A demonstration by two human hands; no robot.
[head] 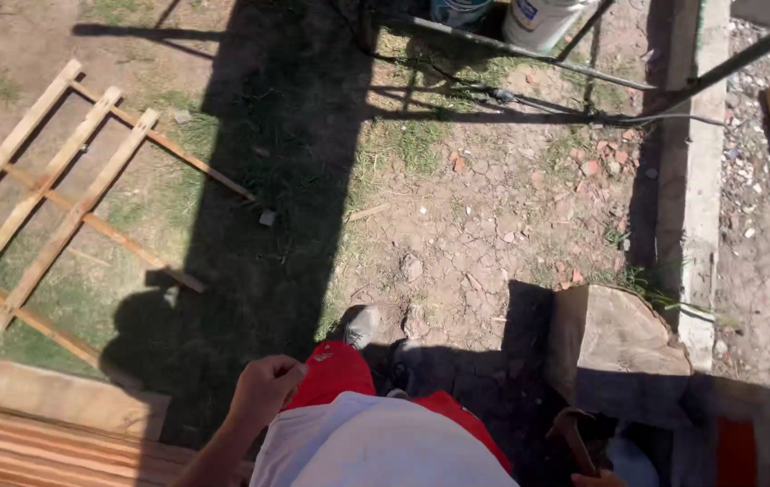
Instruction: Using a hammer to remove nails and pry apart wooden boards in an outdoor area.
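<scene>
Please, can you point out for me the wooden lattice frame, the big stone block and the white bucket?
wooden lattice frame point(46, 194): head view, middle slat.
stone block point(615, 347): head view, sunlit top face.
white bucket point(540, 20): head view, side wall.

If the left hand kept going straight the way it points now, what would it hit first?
The left hand, loosely curled and holding nothing visible, points up-frame over shaded ground. No object lies close ahead; the wooden lattice sits off to its left. Depth is unclear.
</scene>
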